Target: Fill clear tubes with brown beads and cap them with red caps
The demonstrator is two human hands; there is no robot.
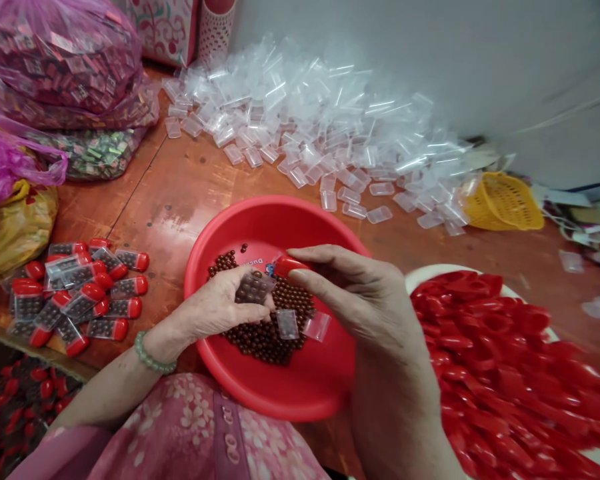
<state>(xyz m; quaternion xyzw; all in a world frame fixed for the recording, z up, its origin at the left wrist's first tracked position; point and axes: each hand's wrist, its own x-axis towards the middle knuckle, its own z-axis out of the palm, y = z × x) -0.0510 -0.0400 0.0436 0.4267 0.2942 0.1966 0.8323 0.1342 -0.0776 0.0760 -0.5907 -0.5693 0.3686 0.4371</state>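
Observation:
My left hand [217,303] is closed around a small clear plastic box [254,288] packed with brown balls, held over a red basin [275,208]. Between the thumb and fingers of my right hand [355,293] is a red plastic cap [287,265], a little to the right of the box and apart from it. Loose brown balls [265,343] lie heaped in the basin. Two more clear boxes are in there: one [287,324] rests on the balls, the other [317,326] on the bare red floor of the basin.
Filled boxes with red caps [87,293] are piled at the left table edge. Empty clear boxes [320,133] heap against the wall. A white container [447,270] overflowing with red caps [505,373] stands right. Purple bags [65,73] sit back left, a yellow basket [505,203] back right.

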